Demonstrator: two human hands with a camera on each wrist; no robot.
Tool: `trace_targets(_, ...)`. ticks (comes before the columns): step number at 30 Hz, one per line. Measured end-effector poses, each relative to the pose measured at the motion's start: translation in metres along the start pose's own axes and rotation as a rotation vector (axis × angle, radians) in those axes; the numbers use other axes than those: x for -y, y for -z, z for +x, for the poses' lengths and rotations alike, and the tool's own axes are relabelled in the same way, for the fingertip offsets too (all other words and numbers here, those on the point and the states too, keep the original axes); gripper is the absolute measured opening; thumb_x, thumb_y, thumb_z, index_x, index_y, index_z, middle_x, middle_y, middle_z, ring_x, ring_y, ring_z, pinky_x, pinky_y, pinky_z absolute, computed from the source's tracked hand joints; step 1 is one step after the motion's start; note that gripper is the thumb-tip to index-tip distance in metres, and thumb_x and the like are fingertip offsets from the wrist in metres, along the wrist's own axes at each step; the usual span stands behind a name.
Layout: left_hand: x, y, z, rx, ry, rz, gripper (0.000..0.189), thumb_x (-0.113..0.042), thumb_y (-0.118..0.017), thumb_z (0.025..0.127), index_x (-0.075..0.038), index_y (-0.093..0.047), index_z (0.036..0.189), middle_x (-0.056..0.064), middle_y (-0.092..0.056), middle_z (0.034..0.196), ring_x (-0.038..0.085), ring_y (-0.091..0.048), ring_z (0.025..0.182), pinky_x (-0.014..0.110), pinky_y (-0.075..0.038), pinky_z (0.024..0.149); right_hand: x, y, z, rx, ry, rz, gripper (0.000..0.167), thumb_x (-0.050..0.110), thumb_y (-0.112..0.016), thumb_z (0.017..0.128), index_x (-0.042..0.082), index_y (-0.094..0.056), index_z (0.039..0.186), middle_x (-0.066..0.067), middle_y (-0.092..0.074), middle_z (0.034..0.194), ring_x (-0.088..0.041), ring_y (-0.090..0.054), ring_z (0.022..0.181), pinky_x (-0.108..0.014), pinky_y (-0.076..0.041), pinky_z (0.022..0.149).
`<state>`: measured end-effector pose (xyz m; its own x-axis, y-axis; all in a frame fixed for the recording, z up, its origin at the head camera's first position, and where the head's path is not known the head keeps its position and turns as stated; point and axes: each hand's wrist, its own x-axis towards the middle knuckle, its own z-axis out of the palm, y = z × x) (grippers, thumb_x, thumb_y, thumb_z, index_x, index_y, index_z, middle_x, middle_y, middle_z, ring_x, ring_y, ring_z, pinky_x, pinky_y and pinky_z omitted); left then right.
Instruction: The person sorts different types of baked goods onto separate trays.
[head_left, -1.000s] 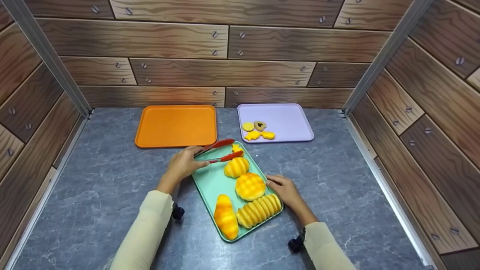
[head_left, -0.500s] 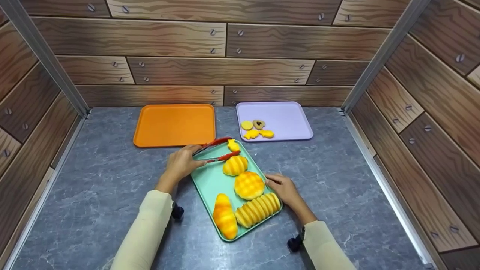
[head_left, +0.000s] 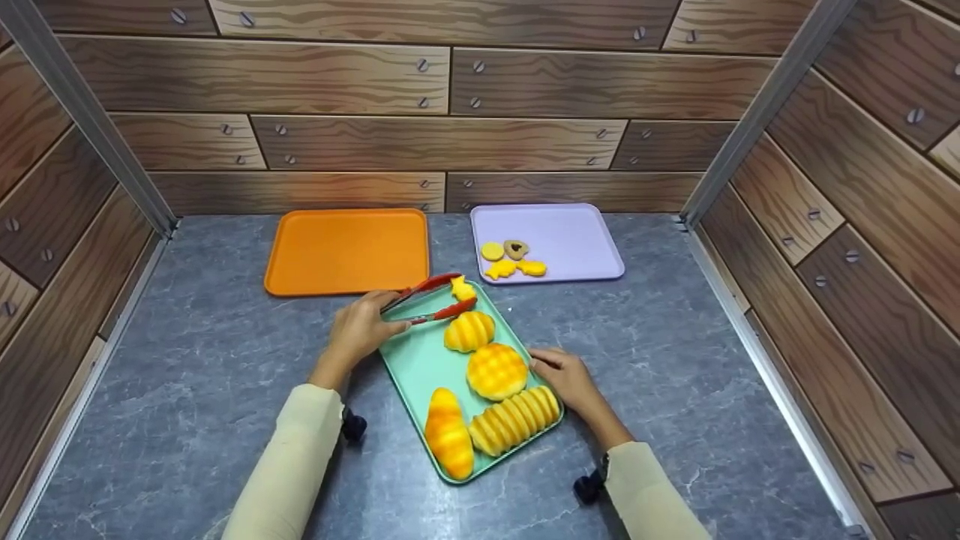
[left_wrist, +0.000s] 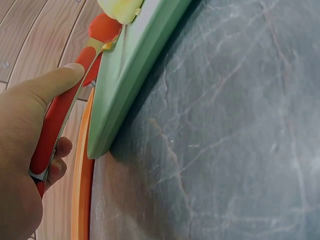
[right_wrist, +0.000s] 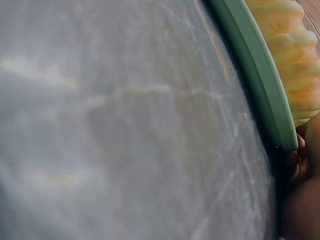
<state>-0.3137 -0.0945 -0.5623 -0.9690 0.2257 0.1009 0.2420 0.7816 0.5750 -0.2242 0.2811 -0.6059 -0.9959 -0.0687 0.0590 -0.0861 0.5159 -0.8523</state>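
Left hand [head_left: 361, 327] grips red tongs [head_left: 427, 298] pinching a small yellow piece [head_left: 462, 288]; right hand [head_left: 568, 379] holds the green tray [head_left: 417, 361] by its edge.

Tong tips and the yellow piece sit over the green tray's far end. On this tray lie four buns: a ridged one [head_left: 469, 331], a checkered round one [head_left: 496, 370], a long one [head_left: 448, 432] and a ribbed loaf [head_left: 515, 420]. Beyond it lie an orange tray [head_left: 346, 250] and a lilac tray [head_left: 577, 238] with cookies [head_left: 512, 259].

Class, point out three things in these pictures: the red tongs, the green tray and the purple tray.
red tongs [head_left: 431, 298], head view, on the upper arm.
green tray [head_left: 420, 367], head view, on its bare floor.
purple tray [head_left: 581, 240], head view, on its bare floor.
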Motion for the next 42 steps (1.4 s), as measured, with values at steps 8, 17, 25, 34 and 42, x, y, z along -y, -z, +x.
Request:
trace_targets(8,-0.001,0.002,-0.001,0.004,0.024,-0.002,0.064,-0.048,-0.078,0.085,-0.021,-0.06,0.141,0.006,-0.057,0.147,0.03,-0.054,0.134,0.061,-0.034,0.111,-0.001,-0.001,0.0,-0.01,0.002,0.006,0.028,0.023,-0.069,0.096,0.014,-0.074,0.123,-0.008,-0.071,0.124,-0.029,-0.062,0.122,-0.05,-0.046,0.105)
trace_targets(17,0.0,0.003,-0.004,-0.045,0.031,-0.013,0.054,-0.045,-0.075,0.089,-0.02,-0.066,0.136,0.006,-0.06,0.143,0.031,-0.056,0.131,0.06,-0.035,0.111,0.001,-0.001,0.001,-0.007,0.0,0.0,0.029,0.023,-0.068,0.097,0.014,-0.074,0.123,-0.008,-0.071,0.123,-0.029,-0.062,0.122,-0.05,-0.046,0.105)
trace_targets(25,0.005,0.002,-0.01,-0.06,-0.006,-0.022,0.053,-0.043,-0.076,0.089,-0.021,-0.065,0.136,0.004,-0.063,0.139,0.03,-0.061,0.125,0.059,-0.038,0.109,0.001,0.0,0.0,-0.005,-0.014,-0.015,0.029,0.025,-0.068,0.097,0.015,-0.074,0.124,-0.008,-0.07,0.126,-0.03,-0.061,0.125,-0.05,-0.045,0.106)
trace_targets(34,0.005,0.0,-0.016,-0.105,-0.054,-0.007,0.051,-0.041,-0.077,0.088,-0.017,-0.068,0.132,0.005,-0.066,0.135,0.03,-0.064,0.12,0.056,-0.044,0.104,0.0,-0.001,0.0,-0.011,-0.005,0.003,0.028,0.023,-0.069,0.096,0.014,-0.074,0.123,-0.009,-0.07,0.127,-0.031,-0.059,0.127,-0.051,-0.043,0.109)
trace_targets(42,0.004,0.0,-0.02,-0.148,-0.085,0.025,0.049,-0.04,-0.079,0.087,-0.016,-0.071,0.129,0.005,-0.069,0.13,0.028,-0.066,0.118,0.05,-0.05,0.099,0.001,-0.002,0.0,-0.013,0.003,-0.029,0.029,0.025,-0.069,0.097,0.014,-0.074,0.123,-0.008,-0.071,0.123,-0.03,-0.061,0.124,-0.05,-0.045,0.106)
